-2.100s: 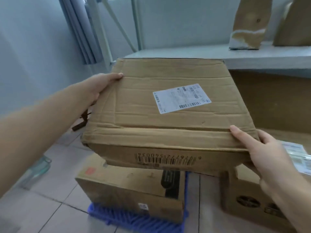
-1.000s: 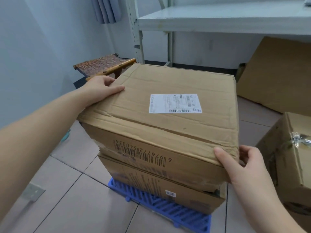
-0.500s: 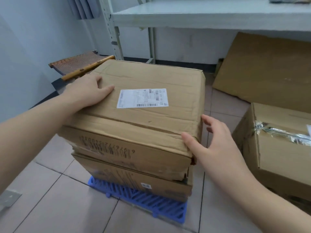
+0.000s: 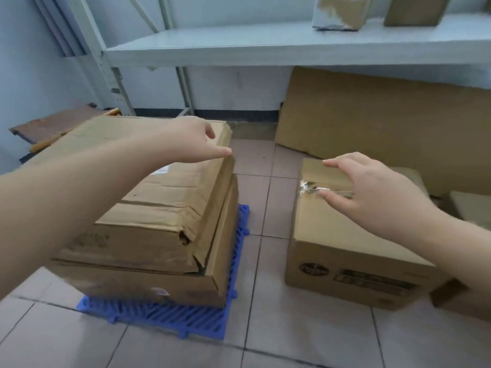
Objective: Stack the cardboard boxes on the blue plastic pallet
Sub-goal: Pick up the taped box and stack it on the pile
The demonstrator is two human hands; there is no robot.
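Two cardboard boxes are stacked on the blue plastic pallet on the tiled floor. The upper box is creased and lies on the lower box. My left hand hovers above the upper box's far right corner, fingers apart, holding nothing. To the right, a third cardboard box with shiny tape on top stands on the floor. My right hand is spread over its top, fingers apart, touching or just above it.
A grey metal shelf runs along the back wall with two boxes on it. A flat cardboard sheet leans under the shelf. A low wooden stool stands at the back left. Another box sits far right.
Both hands have let go of the upper box, which now rests on the stack. My right hand has moved right onto the taped box and my left hand has lifted across toward the right.
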